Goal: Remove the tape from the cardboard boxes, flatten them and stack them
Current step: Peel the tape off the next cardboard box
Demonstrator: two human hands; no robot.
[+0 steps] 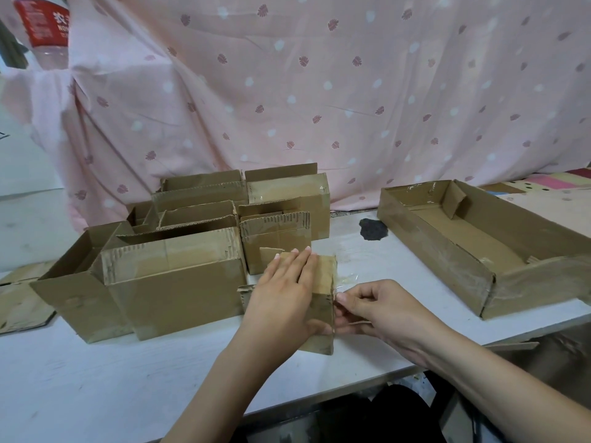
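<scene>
Her left hand (284, 292) lies flat, fingers straight, pressing the small box (319, 302) on the desk (96, 378); the right hand (377, 311) pinches clear tape (343, 279) at its edge.

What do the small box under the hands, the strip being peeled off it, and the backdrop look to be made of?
Small box: brown corrugated cardboard, matte; fluted, ragged edges show on neighbouring boxes. Strip: apparently clear plastic tape, glossy and crinkled, pinched by the right hand while the left hand rests flat on the box. Backdrop: soft pink printed cloth, judging by its folds.
</scene>
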